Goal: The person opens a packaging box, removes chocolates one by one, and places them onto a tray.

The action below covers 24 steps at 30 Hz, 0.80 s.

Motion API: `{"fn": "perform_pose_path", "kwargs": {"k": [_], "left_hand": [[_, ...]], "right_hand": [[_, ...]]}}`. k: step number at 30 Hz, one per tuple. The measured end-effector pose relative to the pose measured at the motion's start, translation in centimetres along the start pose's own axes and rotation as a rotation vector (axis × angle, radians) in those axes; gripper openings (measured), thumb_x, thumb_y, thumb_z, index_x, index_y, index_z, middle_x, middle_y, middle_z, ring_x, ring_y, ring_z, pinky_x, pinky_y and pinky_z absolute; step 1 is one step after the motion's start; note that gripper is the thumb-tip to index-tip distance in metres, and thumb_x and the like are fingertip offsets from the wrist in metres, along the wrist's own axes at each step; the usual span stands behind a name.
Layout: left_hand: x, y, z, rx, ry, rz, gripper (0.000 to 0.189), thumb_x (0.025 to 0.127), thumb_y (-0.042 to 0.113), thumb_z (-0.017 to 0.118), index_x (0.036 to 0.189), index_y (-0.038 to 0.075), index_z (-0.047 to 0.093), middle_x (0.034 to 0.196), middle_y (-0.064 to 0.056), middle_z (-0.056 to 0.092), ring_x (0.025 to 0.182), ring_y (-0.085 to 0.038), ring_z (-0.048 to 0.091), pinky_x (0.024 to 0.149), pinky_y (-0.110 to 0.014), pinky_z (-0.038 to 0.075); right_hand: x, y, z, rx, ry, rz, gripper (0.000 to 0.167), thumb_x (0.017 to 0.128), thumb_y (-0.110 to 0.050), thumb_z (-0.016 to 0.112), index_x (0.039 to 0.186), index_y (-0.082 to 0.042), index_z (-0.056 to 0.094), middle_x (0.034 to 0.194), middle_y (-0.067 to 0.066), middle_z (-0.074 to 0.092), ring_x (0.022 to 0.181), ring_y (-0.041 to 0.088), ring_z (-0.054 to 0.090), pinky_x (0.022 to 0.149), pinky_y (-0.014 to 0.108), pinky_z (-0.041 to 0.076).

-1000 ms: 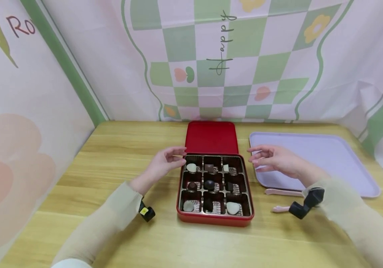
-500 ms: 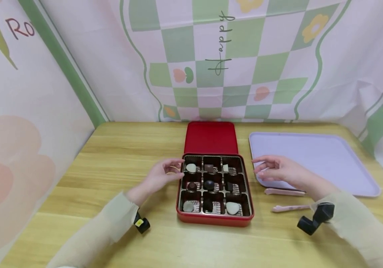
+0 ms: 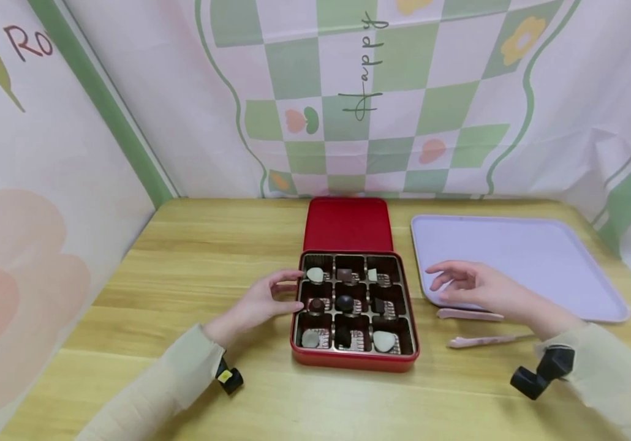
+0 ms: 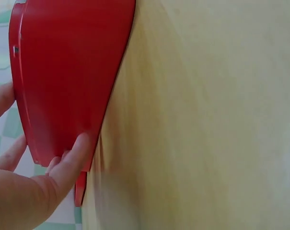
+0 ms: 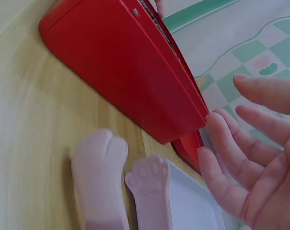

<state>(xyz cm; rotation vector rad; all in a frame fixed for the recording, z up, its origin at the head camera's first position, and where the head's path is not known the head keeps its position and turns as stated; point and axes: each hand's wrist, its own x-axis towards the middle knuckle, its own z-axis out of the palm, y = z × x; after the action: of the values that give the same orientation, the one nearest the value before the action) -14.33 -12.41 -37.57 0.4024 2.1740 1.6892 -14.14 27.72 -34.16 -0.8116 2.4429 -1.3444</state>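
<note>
A red tin box (image 3: pixel 356 361) stands in the middle of the table, its lid (image 3: pixel 347 224) tipped back behind it. Dividers split the inside into several compartments with chocolates, among them a round dark chocolate (image 3: pixel 345 304) and a white chocolate (image 3: pixel 384 342). At the box's left side is my left hand (image 3: pixel 260 300), thumb and fingers spread and the fingertips right at the rim; in the left wrist view the thumb overlaps the red side wall (image 4: pixel 68 86). My right hand (image 3: pixel 478 288) hovers over the near left corner of the purple tray, fingers loosely bent around nothing.
The purple tray (image 3: pixel 514 239) lies on the right of the wooden table (image 3: pixel 211 245). In front of it are two pink paw-ended utensils (image 3: pixel 470 315), one with a thin shaft. Printed fabric (image 3: pixel 348 141) hangs along the table's back edge.
My left hand has slid nearer along the box's left side. The right hand has drawn away from the box to the right and nearer. The box and tray stay put.
</note>
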Motion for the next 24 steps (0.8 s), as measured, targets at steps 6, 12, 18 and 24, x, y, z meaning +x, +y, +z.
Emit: {"fn": "perform_pose_path", "kwargs": {"k": [6,12,18,24], "left_hand": [[0.0,-0.6,0.2,-0.143,-0.010,-0.061,0.064,0.083,-0.002,0.066,0.141,0.007,0.041,0.141,-0.022,0.039,0.130,-0.040,0.040,0.093,-0.037,0.054],[0.0,-0.9,0.3,-0.196,-0.004,-0.086,0.066,0.083,-0.003,0.066,0.142,0.007,0.039,0.142,-0.023,0.036,0.130,-0.040,0.039,0.090,-0.036,0.055],[0.0,-0.9,0.2,-0.202,-0.014,-0.083,0.067,0.083,-0.004,0.065,0.143,0.006,0.037,0.142,-0.024,0.035,0.131,-0.041,0.038,0.091,-0.036,0.055],[0.1,-1.1,0.2,-0.223,-0.015,-0.092,0.066,0.084,-0.003,0.065,0.143,0.007,0.037,0.143,-0.023,0.035,0.132,-0.039,0.038,0.089,-0.037,0.056]], "right_hand": [[-1.2,0.5,-0.4,-0.098,0.001,-0.094,0.045,0.082,0.002,0.068,0.124,-0.007,0.055,0.098,-0.003,0.066,0.084,0.003,0.063,0.071,0.017,0.055],[-2.7,1.8,-0.5,-0.238,-0.030,-0.183,0.050,0.078,-0.001,0.073,0.124,0.000,0.054,0.097,-0.002,0.064,0.086,0.004,0.060,0.072,0.018,0.055],[-4.0,3.2,-0.6,-0.365,-0.007,-0.220,0.056,0.071,-0.007,0.080,0.122,-0.003,0.057,0.098,-0.004,0.064,0.090,-0.001,0.058,0.075,0.016,0.054],[-4.8,3.8,-0.5,-0.441,0.107,-0.278,0.060,0.062,-0.011,0.085,0.117,-0.006,0.061,0.101,-0.010,0.064,0.088,-0.002,0.057,0.077,0.008,0.049]]}}
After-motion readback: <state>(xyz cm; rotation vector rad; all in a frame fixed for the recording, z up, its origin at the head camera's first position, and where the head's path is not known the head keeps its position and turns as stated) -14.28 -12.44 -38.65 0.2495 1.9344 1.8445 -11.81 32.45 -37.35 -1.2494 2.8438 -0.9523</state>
